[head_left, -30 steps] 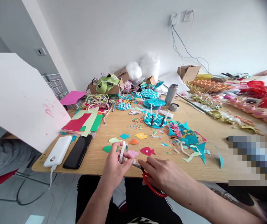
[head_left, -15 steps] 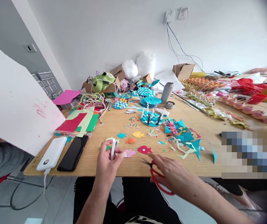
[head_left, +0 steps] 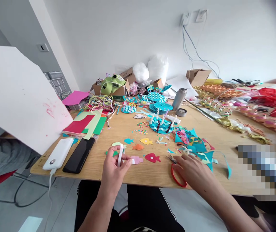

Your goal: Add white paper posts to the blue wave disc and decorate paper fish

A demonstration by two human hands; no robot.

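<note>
My left hand is closed round a narrow white strip that loops up over the fingers. Its thumb tip is at a pink paper cutout with a small white patch; whether it grips the cutout I cannot tell. My right hand is low over the table at a pair of red-handled scissors, blades pointing away to the left, its fingers partly covering them. Between the hands lies a red paper fish with a white square. Beyond it are an orange fish, a yellow fish and a blue fish.
Paper scraps heap beside my right hand. A blue disc with upright posts stands farther back, near a metal flask. To the left lie a black phone, a white power bank and coloured paper sheets.
My right hand has moved right with the scissors, towards the scraps and down to the table. My left hand keeps the white strip. The whole view has shifted slightly.
</note>
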